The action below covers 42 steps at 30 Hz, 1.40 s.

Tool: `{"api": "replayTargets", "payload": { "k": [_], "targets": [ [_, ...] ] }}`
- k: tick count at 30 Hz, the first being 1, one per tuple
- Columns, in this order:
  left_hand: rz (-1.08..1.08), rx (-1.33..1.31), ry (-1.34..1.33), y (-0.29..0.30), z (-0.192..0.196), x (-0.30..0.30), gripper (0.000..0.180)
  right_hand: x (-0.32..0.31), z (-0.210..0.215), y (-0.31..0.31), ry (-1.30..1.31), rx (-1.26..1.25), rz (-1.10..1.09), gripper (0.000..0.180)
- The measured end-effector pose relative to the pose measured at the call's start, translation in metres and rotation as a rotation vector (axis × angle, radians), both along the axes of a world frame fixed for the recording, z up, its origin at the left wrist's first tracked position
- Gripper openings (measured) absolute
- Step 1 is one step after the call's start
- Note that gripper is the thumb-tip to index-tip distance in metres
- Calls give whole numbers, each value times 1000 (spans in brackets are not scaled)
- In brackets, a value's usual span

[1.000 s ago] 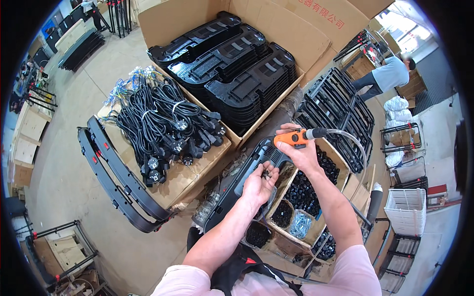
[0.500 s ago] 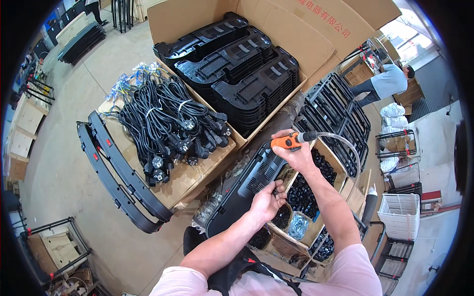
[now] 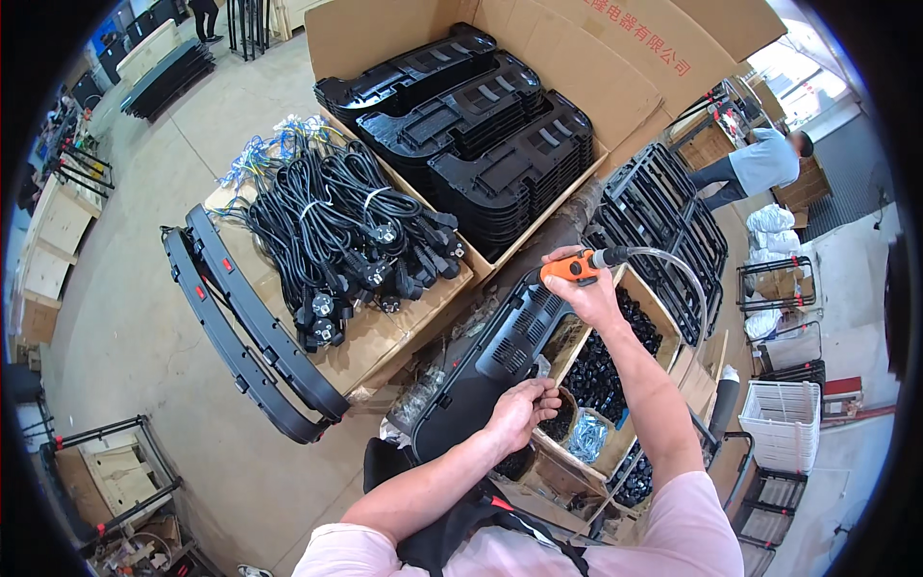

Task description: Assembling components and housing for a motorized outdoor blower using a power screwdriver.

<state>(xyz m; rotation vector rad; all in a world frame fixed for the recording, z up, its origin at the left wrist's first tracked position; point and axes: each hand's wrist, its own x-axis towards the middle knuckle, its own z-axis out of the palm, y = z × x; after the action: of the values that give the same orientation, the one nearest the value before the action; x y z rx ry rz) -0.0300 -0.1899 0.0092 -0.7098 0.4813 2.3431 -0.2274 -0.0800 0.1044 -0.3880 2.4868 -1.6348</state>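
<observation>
My right hand (image 3: 588, 296) is wrapped round an orange air screwdriver (image 3: 571, 268) with a grey hose at its rear. The tool's front end is over the far end of a long black plastic housing (image 3: 471, 385) with slotted vents. Whether it touches the housing is hidden. My left hand (image 3: 522, 415) is beside the housing's near part, close to a small compartment of dark screws (image 3: 558, 423). Its fingers are curled together, and anything between them is too small to make out.
A wooden bin of small black parts (image 3: 611, 351) and a bag of silvery pieces (image 3: 587, 438) lie to the right. Bundled black power cords (image 3: 336, 226) and two curved black strips (image 3: 255, 327) rest on cardboard. Behind, a carton holds stacked black panels (image 3: 510, 159). A person (image 3: 760, 163) stands far right.
My left hand has drawn back from the vents toward me, to beside the screw compartment. The right hand keeps the screwdriver at the housing's far end. The whole view has shifted slightly.
</observation>
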Motion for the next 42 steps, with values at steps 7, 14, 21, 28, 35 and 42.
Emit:
{"api": "replayTargets", "payload": {
  "k": [7, 14, 21, 28, 35, 42],
  "targets": [
    [-28, -17, 50, -12, -1, 23, 26, 10, -2, -9, -28, -57, -46, 36],
    [-50, -105, 76, -35, 1, 26, 30, 16, 2, -1, 75, 52, -76, 54],
    [-203, -94, 106, -57, -5, 34, 34, 123, 61, 30, 71, -221, -372, 51],
    [-542, -137, 156, -51, -3, 59, 44, 312, 77, 77, 108, -238, -807, 55],
    [-876, -276, 212, -1, -39, 76, 31, 443, 75, 103, 237, -345, -1143, 58],
    [-1246, -679, 315, 60, -84, 92, 50, 456, 57, 141, 226, -413, -1178, 59]
  ]
}}
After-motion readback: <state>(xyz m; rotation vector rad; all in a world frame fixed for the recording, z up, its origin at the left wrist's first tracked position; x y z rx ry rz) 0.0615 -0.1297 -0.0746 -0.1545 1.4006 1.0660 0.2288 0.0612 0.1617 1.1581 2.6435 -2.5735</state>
